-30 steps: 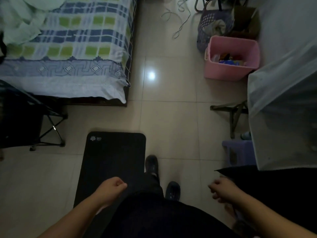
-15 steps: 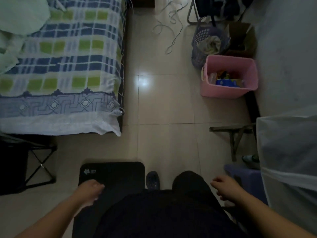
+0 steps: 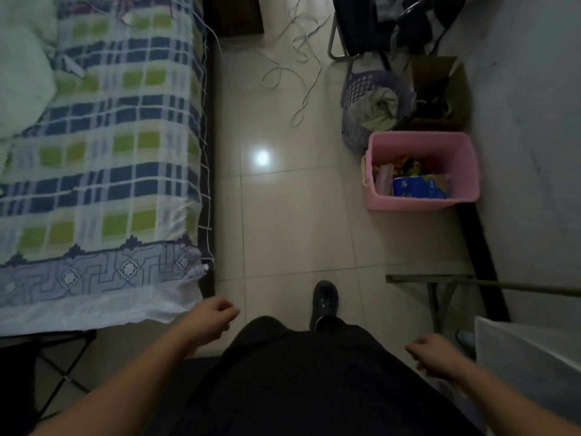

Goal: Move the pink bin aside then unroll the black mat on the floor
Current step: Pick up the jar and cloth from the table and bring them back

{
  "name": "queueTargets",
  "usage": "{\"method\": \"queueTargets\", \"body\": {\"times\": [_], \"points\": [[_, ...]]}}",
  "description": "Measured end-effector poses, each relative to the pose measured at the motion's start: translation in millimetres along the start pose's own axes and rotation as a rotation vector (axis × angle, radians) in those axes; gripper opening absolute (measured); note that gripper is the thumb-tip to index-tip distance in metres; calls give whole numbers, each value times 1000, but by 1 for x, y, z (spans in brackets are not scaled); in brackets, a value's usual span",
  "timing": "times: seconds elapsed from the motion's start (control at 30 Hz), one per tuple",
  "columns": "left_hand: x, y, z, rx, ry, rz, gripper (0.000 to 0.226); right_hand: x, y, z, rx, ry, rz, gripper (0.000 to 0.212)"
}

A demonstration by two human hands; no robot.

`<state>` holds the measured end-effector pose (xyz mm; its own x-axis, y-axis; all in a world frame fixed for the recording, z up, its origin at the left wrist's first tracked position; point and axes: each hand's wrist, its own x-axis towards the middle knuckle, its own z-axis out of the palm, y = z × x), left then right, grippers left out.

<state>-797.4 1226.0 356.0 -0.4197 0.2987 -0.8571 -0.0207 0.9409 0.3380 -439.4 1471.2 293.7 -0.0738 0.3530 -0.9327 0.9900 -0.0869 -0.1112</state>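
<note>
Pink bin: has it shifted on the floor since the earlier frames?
No. The pink bin keeps its place by the purple basket and wall; only the camera advanced.

Pink bin (image 3: 408, 204), blue-green plaid bedsheet (image 3: 125, 152)

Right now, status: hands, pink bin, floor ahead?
Left hand and right hand loosely curled, holding nothing. Pink bin on the floor by the right wall, untouched. White cable loose on tiles beyond it.

head cam | looks steeply down | floor (image 3: 283, 221) ahead | single view
</note>
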Motion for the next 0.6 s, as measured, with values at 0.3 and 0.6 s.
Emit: {"method": "queueTargets", "body": {"times": [0.3, 0.6], "points": [[63, 79, -62, -51, 53, -33, 14, 53, -239, -147, 184, 107, -245, 10], [151, 88, -198, 116, -52, -249, 33, 94, -424, -180, 46, 44, -334, 10]]}}
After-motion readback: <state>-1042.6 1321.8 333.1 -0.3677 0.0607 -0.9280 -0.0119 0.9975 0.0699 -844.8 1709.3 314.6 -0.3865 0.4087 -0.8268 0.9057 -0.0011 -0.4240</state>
